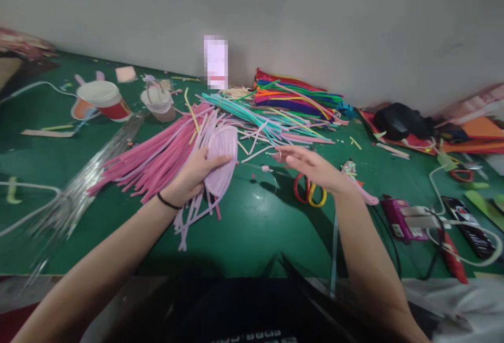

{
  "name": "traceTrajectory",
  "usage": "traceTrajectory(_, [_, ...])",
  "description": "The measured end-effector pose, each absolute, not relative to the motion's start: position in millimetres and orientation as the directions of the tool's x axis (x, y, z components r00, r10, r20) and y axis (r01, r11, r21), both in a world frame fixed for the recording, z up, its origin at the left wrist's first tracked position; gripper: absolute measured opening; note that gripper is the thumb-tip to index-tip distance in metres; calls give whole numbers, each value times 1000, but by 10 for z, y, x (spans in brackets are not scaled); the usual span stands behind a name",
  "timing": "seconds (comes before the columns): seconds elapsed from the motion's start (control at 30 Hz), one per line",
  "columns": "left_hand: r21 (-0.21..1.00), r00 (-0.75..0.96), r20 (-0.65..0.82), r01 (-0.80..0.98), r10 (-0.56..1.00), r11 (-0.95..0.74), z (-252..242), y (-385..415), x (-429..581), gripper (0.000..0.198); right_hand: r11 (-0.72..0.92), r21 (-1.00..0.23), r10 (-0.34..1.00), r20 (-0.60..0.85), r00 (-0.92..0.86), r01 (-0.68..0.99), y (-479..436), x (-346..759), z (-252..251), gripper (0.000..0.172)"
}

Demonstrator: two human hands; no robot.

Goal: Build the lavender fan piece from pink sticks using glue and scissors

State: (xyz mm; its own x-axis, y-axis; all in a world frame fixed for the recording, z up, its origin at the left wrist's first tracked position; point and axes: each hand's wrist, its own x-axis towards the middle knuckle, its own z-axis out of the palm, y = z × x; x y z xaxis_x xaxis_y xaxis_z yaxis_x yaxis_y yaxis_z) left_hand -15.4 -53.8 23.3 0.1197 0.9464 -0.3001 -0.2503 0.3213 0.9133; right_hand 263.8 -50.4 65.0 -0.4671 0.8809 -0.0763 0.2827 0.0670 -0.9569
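Note:
My left hand [192, 172] is closed round a lilac piece made of pipe cleaners [221, 156] laid side by side, its thumb pressed on the front. Loose lilac pipe cleaners [189, 222] hang below that hand. A thin line with a small pale bit [265, 168] shows between the hands; what it is attached to I cannot make out. My right hand [309, 165] is raised with fingers stretched out and holds nothing I can see. Just below it lie scissors [311, 190] with red and yellow handles. Pink pipe cleaners [157, 154] spread out behind my left hand.
Turquoise pipe cleaners [244, 114] and a multicoloured pile [299, 96] lie at the back. A lit, blurred screen [216, 62] leans on the wall. Left are a paper cup [104, 99] and clear wrappers [90, 175]; right, a purple box [401, 219], cables and a phone [468, 226].

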Motion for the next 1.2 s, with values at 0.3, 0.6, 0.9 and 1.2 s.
traceTrajectory(0.3, [820, -57, -176, -560, 983, 114, 300, -418, -217, 24, 309, -834, 928, 369, 45, 457, -922, 2443, 853, 27])
traceTrajectory(0.6, [790, -7, -118, -606, 993, 89, 327, -596, -34, 31, 44, -981, 960, -11, -281, 189, -1054, 1658, 279, 38])
traceTrajectory(0.9, [833, 157, -168, -506, 973, 226, 385, -811, 86, 30, 72, -975, 983, 34, -180, 212, -1004, 1844, 471, 26])
traceTrajectory(1.2, [842, 72, -176, -506, 982, 188, 321, -781, 107, 27, -25, -997, 988, -36, -151, 70, -1019, 1786, 427, 26])
